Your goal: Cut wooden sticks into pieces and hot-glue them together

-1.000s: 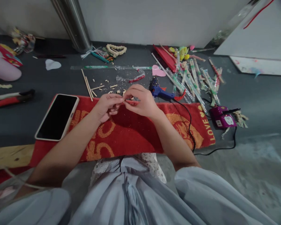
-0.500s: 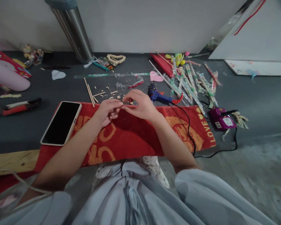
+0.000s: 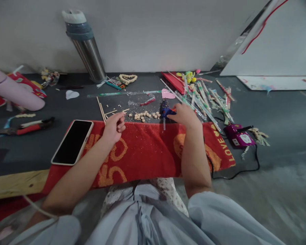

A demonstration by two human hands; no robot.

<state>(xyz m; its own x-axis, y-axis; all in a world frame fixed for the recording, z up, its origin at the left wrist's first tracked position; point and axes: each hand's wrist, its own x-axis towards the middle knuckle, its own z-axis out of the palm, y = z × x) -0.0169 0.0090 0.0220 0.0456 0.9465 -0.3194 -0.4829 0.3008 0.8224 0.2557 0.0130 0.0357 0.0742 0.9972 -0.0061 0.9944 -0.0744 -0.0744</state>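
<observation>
My right hand (image 3: 185, 115) is closed around the handle of a blue glue gun (image 3: 166, 111) with an orange trigger. A clear glue stick (image 3: 164, 124) shows below its body. Above the red towel (image 3: 142, 149), my left hand (image 3: 114, 127) has curled fingers, thumb near the index finger; whatever it pinches is too small to name. Short pieces of wooden stick (image 3: 144, 116) lie in a pile between the hands. Thin wooden sticks (image 3: 101, 109) rest just beyond the left hand.
A phone (image 3: 73, 142) lies on the towel's left end, with pliers (image 3: 28, 127) farther left. A steel bottle (image 3: 88, 51) stands at the back. Wrapped chopsticks (image 3: 206, 98) are heaped at right, near a purple power box (image 3: 239, 135) and black cord (image 3: 257, 160).
My hands have parted. The right one moved right from the small wooden pieces and took hold of the glue gun; the left drew slightly back. The view tilted upward, showing the bottle's top.
</observation>
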